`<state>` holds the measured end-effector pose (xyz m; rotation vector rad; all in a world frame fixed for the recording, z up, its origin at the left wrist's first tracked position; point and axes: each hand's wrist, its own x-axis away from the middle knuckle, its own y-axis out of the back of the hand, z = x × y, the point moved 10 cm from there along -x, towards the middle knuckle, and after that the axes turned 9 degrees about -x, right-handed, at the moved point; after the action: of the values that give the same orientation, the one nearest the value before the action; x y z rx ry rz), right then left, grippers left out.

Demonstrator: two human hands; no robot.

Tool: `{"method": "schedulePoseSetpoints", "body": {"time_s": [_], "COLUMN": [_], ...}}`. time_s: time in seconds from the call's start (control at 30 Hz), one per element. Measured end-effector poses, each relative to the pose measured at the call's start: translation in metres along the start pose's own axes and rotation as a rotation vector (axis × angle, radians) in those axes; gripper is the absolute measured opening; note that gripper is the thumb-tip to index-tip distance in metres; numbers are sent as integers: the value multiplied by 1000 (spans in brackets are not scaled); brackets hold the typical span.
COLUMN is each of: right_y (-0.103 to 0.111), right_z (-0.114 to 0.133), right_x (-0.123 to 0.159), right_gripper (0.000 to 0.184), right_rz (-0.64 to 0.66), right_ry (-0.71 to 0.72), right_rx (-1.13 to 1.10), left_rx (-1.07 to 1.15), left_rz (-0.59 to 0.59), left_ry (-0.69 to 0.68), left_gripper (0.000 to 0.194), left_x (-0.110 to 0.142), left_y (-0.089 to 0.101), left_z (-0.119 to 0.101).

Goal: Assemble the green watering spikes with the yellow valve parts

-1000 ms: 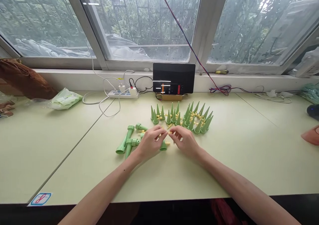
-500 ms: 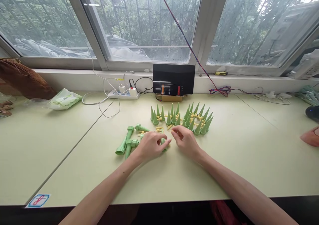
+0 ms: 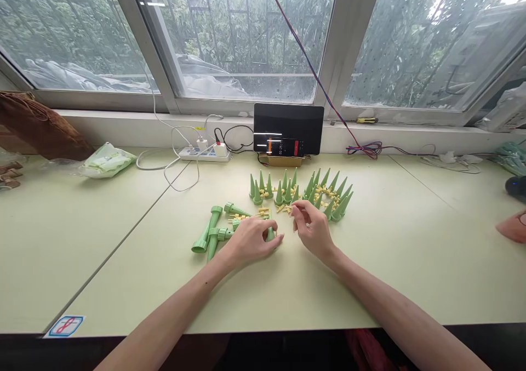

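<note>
My left hand (image 3: 252, 239) is closed round a green plastic watering spike (image 3: 270, 232), whose narrow tip points away from me. To the right, my right hand (image 3: 314, 229) has its thumb and forefinger pinched together just above the table; whatever they hold is too small to make out. Small yellow plastic valves (image 3: 281, 209) lie loose between the hands. Beyond my left wrist, more green spikes (image 3: 207, 231) are lying on their sides, partly hidden by the hand. Several green cones (image 3: 287, 191) stand upright behind the hands, with yellow pieces among them.
A dark tablet (image 3: 287, 124) leans at the window ledge, with a phone (image 3: 283, 147) in front. A power strip (image 3: 205, 153) with white cables sits left of it. A green-white packet (image 3: 107, 160) lies far left, and bundled wires (image 3: 365, 149) lie at the back right.
My right hand has shifted slightly right, away from the left hand; the thin yellow piece seen at its fingertips no longer shows clearly. The left hand stays on the spike.
</note>
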<state>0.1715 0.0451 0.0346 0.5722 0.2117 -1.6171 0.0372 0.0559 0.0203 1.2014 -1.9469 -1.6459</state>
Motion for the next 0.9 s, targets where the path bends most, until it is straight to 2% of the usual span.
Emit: {"method": "schedulePoseSetpoints", "body": {"time_s": [0.13, 0.27, 0.6, 0.9], "right_y": [-1, -1, -6, -8], "right_z": [1, -1, 2, 1], "right_x": [0, 0, 2, 2], "right_gripper": [23, 23, 21, 19], "right_rz": [5, 13, 53, 66], "right_ry": [-4, -20, 21, 18], "right_rx": [22, 27, 48, 47], "left_rx": [-9, 11, 148, 173], "left_rz": [-23, -83, -282, -307], "left_ry": [0, 3, 81, 78], "left_gripper": [15, 23, 29, 29], "left_x": [0, 0, 0, 1], "left_y": [2, 8, 25, 27], "left_z": [-2, -4, 13, 12]}}
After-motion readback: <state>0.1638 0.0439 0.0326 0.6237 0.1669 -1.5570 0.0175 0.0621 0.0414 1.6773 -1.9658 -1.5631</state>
